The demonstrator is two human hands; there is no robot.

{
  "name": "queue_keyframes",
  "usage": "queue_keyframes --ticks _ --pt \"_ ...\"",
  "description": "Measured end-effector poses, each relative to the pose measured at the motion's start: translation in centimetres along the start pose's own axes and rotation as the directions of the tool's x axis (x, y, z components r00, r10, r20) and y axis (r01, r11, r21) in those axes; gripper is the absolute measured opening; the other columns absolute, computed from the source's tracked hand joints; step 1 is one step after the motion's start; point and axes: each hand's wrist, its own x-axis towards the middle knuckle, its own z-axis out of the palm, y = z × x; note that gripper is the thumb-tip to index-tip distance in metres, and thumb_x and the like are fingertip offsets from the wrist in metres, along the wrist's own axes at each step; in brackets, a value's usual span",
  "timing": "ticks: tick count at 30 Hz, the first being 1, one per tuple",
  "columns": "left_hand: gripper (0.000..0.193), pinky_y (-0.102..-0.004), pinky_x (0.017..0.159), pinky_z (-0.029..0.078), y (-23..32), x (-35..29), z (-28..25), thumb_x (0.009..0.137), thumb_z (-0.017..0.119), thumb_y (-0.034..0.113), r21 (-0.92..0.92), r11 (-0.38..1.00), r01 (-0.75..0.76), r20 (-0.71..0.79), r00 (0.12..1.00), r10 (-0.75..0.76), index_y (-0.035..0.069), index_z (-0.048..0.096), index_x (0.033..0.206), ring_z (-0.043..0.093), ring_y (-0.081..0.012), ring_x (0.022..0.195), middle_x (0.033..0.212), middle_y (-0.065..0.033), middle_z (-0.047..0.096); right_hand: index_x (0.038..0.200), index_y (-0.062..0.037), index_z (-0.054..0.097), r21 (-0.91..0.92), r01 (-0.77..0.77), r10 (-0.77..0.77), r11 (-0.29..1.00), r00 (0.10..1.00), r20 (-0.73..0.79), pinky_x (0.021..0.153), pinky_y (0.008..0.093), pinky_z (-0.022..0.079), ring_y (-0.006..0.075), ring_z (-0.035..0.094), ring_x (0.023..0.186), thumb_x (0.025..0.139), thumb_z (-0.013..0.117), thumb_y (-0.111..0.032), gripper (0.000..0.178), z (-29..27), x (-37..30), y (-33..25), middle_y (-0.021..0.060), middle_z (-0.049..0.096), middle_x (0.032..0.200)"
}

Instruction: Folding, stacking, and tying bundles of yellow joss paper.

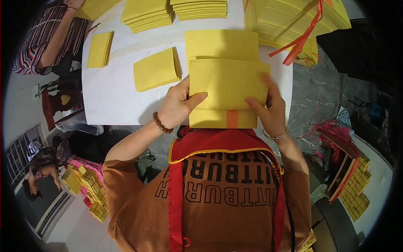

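Observation:
Between my two hands is a wad of yellow paper [228, 82], ribbed along its left side. My left hand [180, 103] grips its left edge, thumb on top and fingers hidden underneath. At the right edge my right hand [273, 105] has its thumb on the paper; its fingertips are slightly blurred. Under the wad lies larger yellow paper [222, 43], showing beyond it and at the near table edge, where an orange strip [232, 119] crosses it. A folded yellow paper bundle [156, 70] rests to the left of my left hand.
The white table [113, 105] carries a smaller yellow bundle [99, 50] at left and tall yellow stacks [147, 14] at the back. Orange-red ribbon [304, 40] lies over a large yellow pile [285, 19]. Another person's arm [61, 42] is at far left.

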Motion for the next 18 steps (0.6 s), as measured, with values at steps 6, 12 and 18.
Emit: queue_keyframes --ticks 6,12,18 --pt "0.058 -0.0251 0.068 0.045 2.1 0.0 -0.1 0.084 0.056 0.006 0.295 0.939 0.175 -0.065 0.985 -0.163 0.001 0.027 0.134 0.057 -0.0149 0.077 0.092 -0.0112 0.060 0.115 -0.0036 0.056 -0.320 -0.020 0.058 0.947 0.992 0.108 0.058 0.0264 0.041 0.0168 0.052 0.065 0.073 0.068 -0.008 0.044 -0.8 1.4 -0.1 0.0106 0.055 0.079" --pt "0.074 -0.0251 0.068 0.045 0.0 0.5 0.1 0.084 0.056 0.003 0.077 0.996 0.048 -0.100 0.994 -0.040 0.006 0.009 0.141 0.058 -0.0150 0.078 0.093 -0.0127 0.061 0.115 -0.0035 0.055 -0.242 0.014 0.004 0.970 0.997 0.074 0.057 0.0279 0.041 0.0180 0.051 0.063 0.073 0.068 -0.010 0.045 -0.5 1.9 0.8 0.0102 0.055 0.077" --pt "0.077 -0.0248 0.064 0.045 -0.1 0.9 0.4 0.082 0.059 0.006 -0.105 0.994 0.020 -0.147 0.988 -0.035 0.011 0.010 0.141 0.059 -0.0114 0.070 0.082 -0.0125 0.066 0.115 -0.0038 0.056 -0.274 -0.018 0.039 0.962 0.997 0.072 0.058 0.0283 0.042 0.0188 0.052 0.064 0.073 0.067 -0.010 0.044 -0.4 2.1 1.0 0.0102 0.055 0.077"
